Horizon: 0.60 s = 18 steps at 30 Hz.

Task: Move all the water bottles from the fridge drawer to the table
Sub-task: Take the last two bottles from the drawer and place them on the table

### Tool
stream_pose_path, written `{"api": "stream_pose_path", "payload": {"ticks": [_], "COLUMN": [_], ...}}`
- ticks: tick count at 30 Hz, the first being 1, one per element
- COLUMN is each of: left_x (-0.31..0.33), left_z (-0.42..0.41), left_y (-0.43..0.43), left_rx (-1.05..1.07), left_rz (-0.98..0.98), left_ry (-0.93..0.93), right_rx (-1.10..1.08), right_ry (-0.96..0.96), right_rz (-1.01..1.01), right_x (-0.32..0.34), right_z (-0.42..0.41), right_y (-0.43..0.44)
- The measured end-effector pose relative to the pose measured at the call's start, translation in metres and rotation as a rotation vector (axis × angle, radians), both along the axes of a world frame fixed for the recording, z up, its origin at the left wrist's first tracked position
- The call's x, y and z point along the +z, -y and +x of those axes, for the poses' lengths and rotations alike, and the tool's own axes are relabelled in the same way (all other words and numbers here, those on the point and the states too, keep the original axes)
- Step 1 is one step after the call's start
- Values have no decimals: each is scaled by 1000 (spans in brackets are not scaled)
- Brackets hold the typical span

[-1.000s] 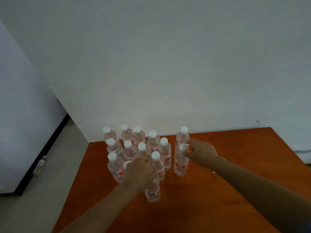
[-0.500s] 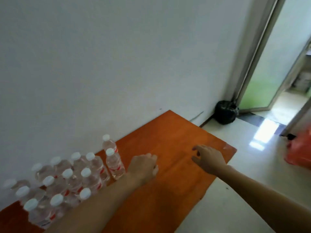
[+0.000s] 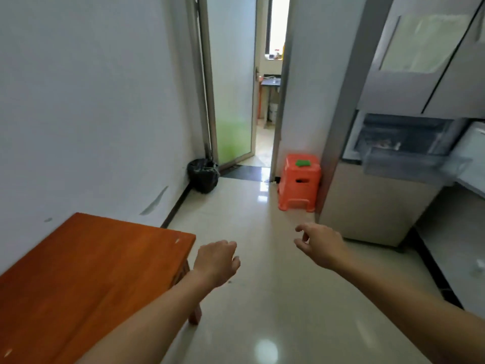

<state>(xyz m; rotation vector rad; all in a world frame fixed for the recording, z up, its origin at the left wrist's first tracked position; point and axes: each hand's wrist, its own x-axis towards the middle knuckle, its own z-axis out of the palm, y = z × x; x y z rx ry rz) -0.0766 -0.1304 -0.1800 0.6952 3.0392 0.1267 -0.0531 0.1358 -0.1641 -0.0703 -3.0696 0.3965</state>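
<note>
Fingers [image 3: 301,228] empty; orange stool [image 3: 299,183] beside fridge drawer [image 3: 409,166].

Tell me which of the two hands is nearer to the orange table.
The left hand: it hangs just past the table corner, while the right hand is further over, toward the fridge.

The clear water bottles with white caps have gone out of sight as the person's view swung right, away from the orange-brown wooden surface [image 3: 86,261]. The left hand [image 3: 216,261], a second ago on a bottle, now hangs empty over the floor just past that surface's corner. The right hand [image 3: 319,244] has left the bottles too, fingers loose, nearer the grey fridge with its open clear drawer [image 3: 404,166].
</note>
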Motion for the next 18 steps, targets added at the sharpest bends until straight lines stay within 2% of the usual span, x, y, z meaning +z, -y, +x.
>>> {"api": "stream_pose_path", "payload": {"ticks": [10,18], "left_x": [-6,-11], "left_z": [-87,-218], "left_y": [-196,-344], "left_rx": [-269,-445], "left_rz": [-50,-22], "left_ry": [12,0], "right_rx": [-272,-440], "right_ry": [3,-18], "right_rz": [-37,-34], "right_x": [-16,-22], "right_z": [-5,-94], "right_y": [-184,-309]}}
